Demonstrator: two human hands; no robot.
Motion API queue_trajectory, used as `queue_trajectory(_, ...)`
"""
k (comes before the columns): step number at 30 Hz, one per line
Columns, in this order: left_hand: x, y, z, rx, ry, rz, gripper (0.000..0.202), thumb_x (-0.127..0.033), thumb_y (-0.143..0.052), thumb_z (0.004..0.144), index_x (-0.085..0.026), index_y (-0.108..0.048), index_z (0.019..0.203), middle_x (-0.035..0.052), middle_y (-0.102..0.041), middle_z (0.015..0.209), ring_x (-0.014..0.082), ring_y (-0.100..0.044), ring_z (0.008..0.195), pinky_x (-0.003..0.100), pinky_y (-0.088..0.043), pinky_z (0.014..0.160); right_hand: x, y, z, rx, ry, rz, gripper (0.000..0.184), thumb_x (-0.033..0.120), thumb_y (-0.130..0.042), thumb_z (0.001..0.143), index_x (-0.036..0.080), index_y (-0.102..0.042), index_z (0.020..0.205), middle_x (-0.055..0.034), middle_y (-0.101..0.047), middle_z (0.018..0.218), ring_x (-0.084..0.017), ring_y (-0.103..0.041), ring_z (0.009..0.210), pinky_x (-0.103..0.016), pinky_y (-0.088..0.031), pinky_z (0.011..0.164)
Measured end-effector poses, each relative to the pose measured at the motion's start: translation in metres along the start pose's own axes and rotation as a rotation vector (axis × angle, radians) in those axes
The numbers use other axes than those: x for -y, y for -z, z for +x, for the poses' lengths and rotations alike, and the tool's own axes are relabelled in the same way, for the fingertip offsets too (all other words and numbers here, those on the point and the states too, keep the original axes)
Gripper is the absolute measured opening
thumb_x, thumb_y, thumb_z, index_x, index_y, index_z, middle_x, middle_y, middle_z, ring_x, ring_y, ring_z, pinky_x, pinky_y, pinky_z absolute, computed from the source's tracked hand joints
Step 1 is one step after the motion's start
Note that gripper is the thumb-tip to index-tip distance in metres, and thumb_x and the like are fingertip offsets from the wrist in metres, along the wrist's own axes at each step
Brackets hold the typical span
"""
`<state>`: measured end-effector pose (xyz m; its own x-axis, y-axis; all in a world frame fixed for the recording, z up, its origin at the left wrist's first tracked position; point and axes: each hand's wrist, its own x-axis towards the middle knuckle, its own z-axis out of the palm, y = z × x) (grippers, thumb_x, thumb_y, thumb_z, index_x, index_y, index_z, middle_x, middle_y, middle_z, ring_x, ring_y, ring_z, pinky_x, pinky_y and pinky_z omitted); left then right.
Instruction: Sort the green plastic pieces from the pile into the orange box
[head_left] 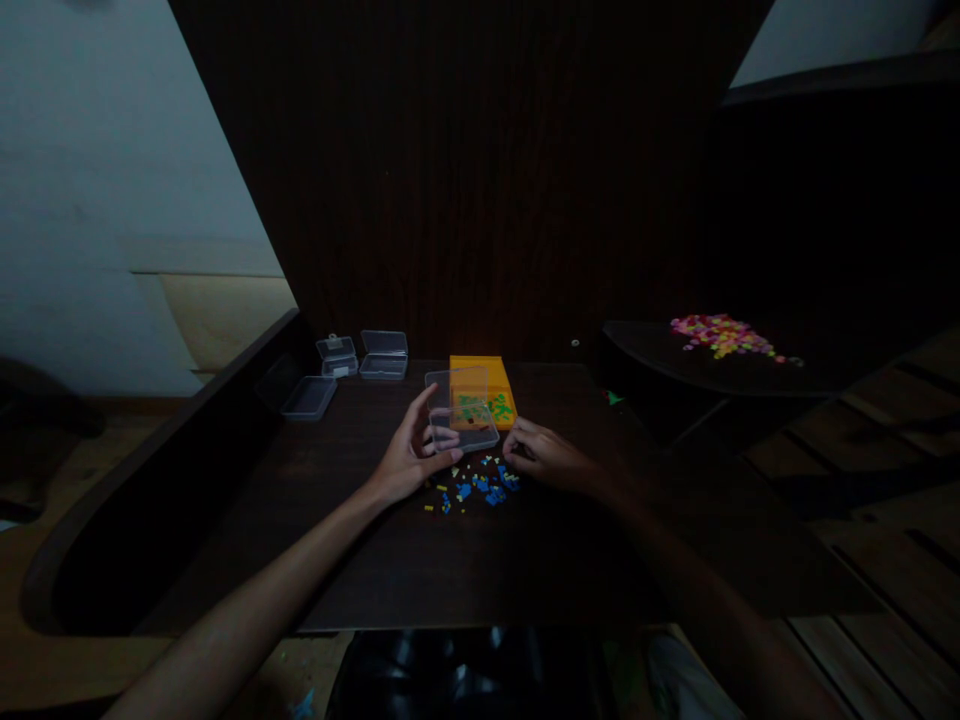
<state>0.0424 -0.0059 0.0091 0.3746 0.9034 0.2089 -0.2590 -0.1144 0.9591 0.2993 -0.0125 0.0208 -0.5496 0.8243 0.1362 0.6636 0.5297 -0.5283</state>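
My left hand (409, 452) grips the left side of a small clear plastic box (461, 412) whose lid stands open; green pieces lie inside it. My right hand (541, 455) rests on the dark table just right of the box, fingers curled together as in a pinch; what they hold is too small to see. Between and below the hands lies a scatter of small blue and yellow pieces (480, 487). An orange box (484, 385) sits right behind the clear one.
Three more clear boxes (383, 354) stand open at the table's back left. A heap of pink and yellow pieces (720, 335) lies on a dark round surface to the right. The dark table (450, 560) has a raised rim on the left.
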Motion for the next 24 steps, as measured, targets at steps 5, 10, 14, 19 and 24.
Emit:
queue_trajectory(5, -0.001, -0.001, -0.001, 0.004, 0.010, -0.006, 0.103, -0.015, -0.084, 0.064, -0.037, -0.026, 0.147, 0.0088, -0.046, 0.129, 0.0153, -0.063, 0.093, 0.038, -0.055, 0.089, 0.008, 0.006, 0.002, -0.200, 0.028, 0.151, 0.012, 0.027, -0.056, 0.089, 0.018, -0.062, 0.086, -0.0025, -0.056, 0.082, -0.013, -0.052, 0.069, -0.024, -0.043, 0.062)
queue_trajectory(10, -0.004, -0.003, -0.001, -0.002, 0.029, -0.018, 0.109, -0.013, -0.086, 0.060, -0.037, -0.025, 0.147, 0.0095, -0.047, 0.128, 0.0159, -0.065, 0.092, 0.038, -0.056, 0.087, 0.016, 0.009, 0.002, -0.311, -0.020, 0.212, 0.016, 0.031, -0.055, 0.089, 0.018, -0.061, 0.083, 0.0000, -0.053, 0.075, -0.011, -0.046, 0.060, -0.023, -0.038, 0.055)
queue_trajectory(14, -0.005, -0.003, 0.000, -0.007, 0.030, -0.016, 0.108, -0.013, -0.086, 0.061, -0.036, -0.026, 0.147, 0.0095, -0.047, 0.128, 0.0158, -0.065, 0.092, 0.038, -0.057, 0.087, 0.016, 0.007, 0.004, -0.349, -0.055, 0.262, 0.019, 0.034, -0.055, 0.089, 0.017, -0.062, 0.085, -0.0006, -0.055, 0.076, -0.011, -0.044, 0.058, -0.023, -0.035, 0.053)
queue_trajectory(19, -0.003, -0.006, -0.002, 0.032, 0.061, 0.011, 0.108, -0.011, -0.085, 0.060, -0.038, -0.027, 0.147, 0.0081, -0.047, 0.127, 0.0158, -0.064, 0.092, 0.039, -0.057, 0.087, 0.020, 0.001, 0.007, -0.403, -0.027, 0.218, 0.017, 0.033, -0.057, 0.089, 0.018, -0.065, 0.086, -0.0016, -0.053, 0.080, -0.011, -0.046, 0.062, -0.023, -0.038, 0.055)
queue_trajectory(24, -0.003, -0.010, -0.005, 0.100, 0.059, 0.008, 0.105, -0.010, -0.084, 0.062, -0.039, -0.029, 0.146, 0.0075, -0.047, 0.127, 0.0148, -0.063, 0.092, 0.038, -0.056, 0.087, 0.021, -0.004, 0.008, -0.405, 0.017, 0.110, 0.015, 0.028, -0.057, 0.088, 0.018, -0.067, 0.083, -0.0025, -0.052, 0.078, -0.013, -0.050, 0.068, -0.025, -0.041, 0.061)
